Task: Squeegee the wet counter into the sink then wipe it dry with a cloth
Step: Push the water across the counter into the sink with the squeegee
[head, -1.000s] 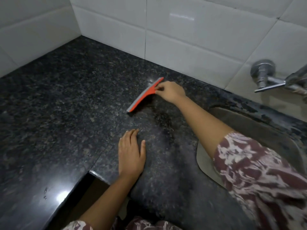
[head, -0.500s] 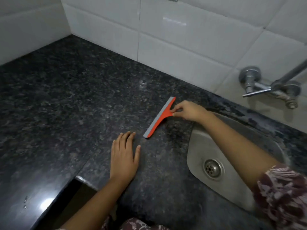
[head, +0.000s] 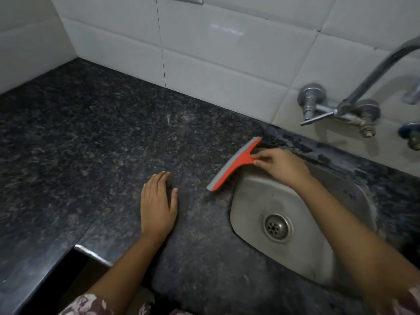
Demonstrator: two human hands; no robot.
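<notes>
Over the far left rim of the sink (head: 250, 201), pinching the short handle of the orange squeegee (head: 234, 163) with the right hand (head: 281, 165), thumb and fingertips curled on it. Grey blade down on the dark speckled tabletop (head: 91, 144), slanting from far right to near left, just beside the basin. Further left, resting the left hand (head: 158, 201) flat on the stone, fingers straight, holding nothing. Near and right of the blade, round drain (head: 277, 227) in the steel bowl; beyond, chrome tap (head: 341, 108) on white tiled wall (head: 227, 53).
</notes>
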